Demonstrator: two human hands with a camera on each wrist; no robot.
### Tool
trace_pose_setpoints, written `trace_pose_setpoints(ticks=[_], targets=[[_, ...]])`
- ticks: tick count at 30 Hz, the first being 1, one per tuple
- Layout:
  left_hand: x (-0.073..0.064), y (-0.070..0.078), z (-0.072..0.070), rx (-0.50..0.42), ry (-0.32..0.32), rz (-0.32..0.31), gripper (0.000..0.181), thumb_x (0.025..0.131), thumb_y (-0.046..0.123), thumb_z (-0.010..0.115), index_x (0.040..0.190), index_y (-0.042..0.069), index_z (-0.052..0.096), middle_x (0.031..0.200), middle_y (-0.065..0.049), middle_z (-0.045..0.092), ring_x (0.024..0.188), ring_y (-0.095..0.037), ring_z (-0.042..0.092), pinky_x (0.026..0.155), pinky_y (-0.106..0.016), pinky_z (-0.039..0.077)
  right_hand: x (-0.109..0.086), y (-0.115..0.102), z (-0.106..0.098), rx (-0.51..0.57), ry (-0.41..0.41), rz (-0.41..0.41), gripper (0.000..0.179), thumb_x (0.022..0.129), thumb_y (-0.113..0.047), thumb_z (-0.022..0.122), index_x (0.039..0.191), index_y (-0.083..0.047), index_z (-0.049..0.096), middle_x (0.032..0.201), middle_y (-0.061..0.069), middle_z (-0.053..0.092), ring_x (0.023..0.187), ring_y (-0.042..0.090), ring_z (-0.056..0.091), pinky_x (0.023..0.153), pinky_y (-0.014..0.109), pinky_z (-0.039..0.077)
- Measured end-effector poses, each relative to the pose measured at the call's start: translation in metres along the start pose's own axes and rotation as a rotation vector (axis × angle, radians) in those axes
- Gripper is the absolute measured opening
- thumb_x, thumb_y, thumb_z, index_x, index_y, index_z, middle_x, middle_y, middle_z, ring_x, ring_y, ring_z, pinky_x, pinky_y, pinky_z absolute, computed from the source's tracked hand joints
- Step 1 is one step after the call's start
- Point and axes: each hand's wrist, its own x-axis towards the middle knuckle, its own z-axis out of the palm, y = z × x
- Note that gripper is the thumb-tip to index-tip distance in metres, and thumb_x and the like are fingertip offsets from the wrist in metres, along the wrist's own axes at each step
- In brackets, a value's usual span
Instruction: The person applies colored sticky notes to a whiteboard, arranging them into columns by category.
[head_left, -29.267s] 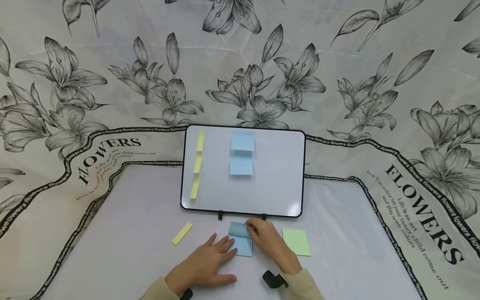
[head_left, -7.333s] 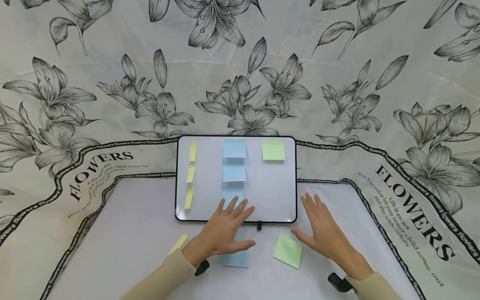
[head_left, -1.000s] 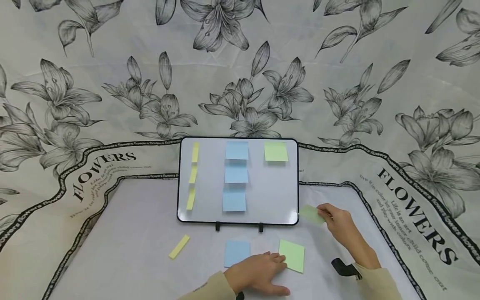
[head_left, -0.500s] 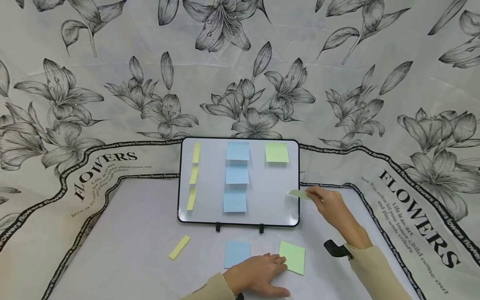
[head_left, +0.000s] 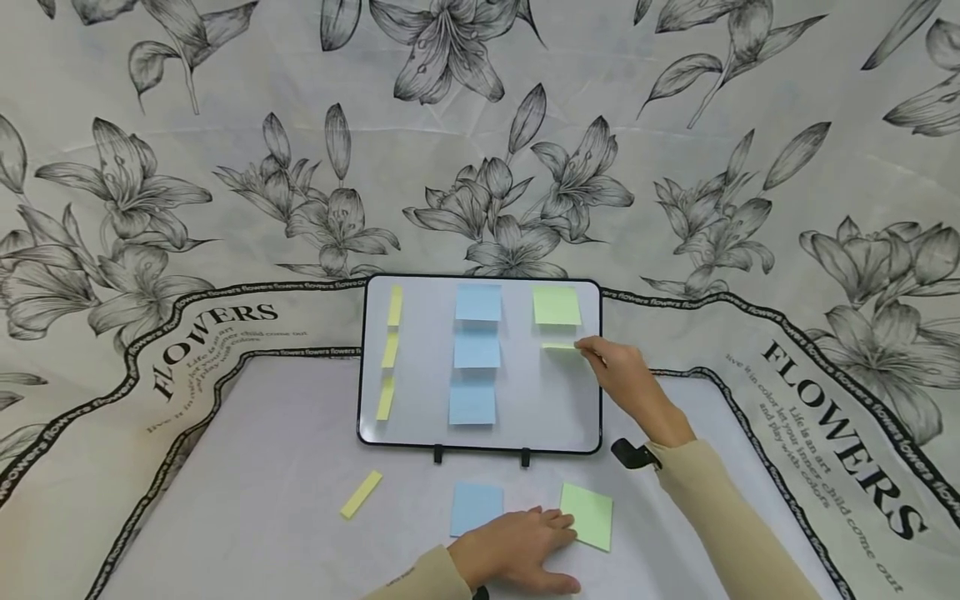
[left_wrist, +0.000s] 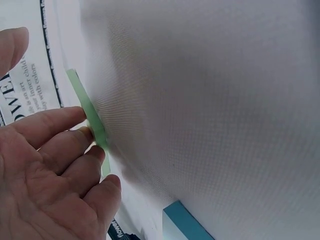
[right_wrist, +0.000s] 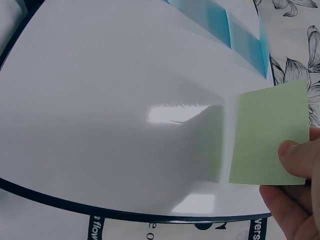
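Observation:
My right hand (head_left: 630, 379) pinches a green sticky note (head_left: 560, 346) by its right edge, in front of the whiteboard (head_left: 427, 392). Just above it, another green sticky note (head_left: 557, 306) is stuck near the board's top right. The right wrist view shows the held note (right_wrist: 267, 135) flat between thumb and fingers, its reflection on the board beside it. On the table, the fingertips of my left hand (head_left: 517, 546) rest on the left edge of the green sticky-note pad (head_left: 594, 517). In the left wrist view those fingers lightly bend against the pad's edge (left_wrist: 85, 102).
Three yellow strips, one being the middle strip (head_left: 389, 350), and three blue notes, such as the lowest note (head_left: 472, 403), form two columns on the board. Below lie a blue pad (head_left: 477, 507) and a yellow strip pad (head_left: 362, 495). Black feet (head_left: 438, 454) hold the board's bottom edge.
Over the last second my right hand has carried the green note up and left, from beside the board to in front of it. Earlier, a third blue note and the upper green note joined the board.

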Motion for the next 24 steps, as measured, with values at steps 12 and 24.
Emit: trace_pose_setpoints(ticks=[12, 24], targets=[[0.002, -0.003, 0.002, 0.005, 0.005, 0.017, 0.064, 0.103, 0.062, 0.046, 0.149, 0.019, 0.055, 0.161, 0.004, 0.045, 0.148, -0.01, 0.042, 0.12, -0.031, 0.038, 0.017, -0.002, 0.011, -0.024, 0.01, 0.006, 0.019, 0.096, 0.008, 0.065, 0.113, 0.004, 0.071, 0.105, 0.024, 0.076, 0.086, 0.036, 0.077, 0.062, 0.042, 0.06], [0.0, -0.003, -0.001, 0.017, 0.014, 0.035, 0.063, 0.103, 0.059, 0.048, 0.149, 0.017, 0.056, 0.16, 0.004, 0.047, 0.147, -0.01, 0.044, 0.119, -0.031, 0.04, 0.018, -0.002, 0.016, -0.033, 0.039, -0.005, 0.021, 0.094, 0.009, 0.067, 0.114, 0.004, 0.072, 0.108, 0.024, 0.076, 0.091, 0.038, 0.077, 0.066, 0.042, 0.063]])
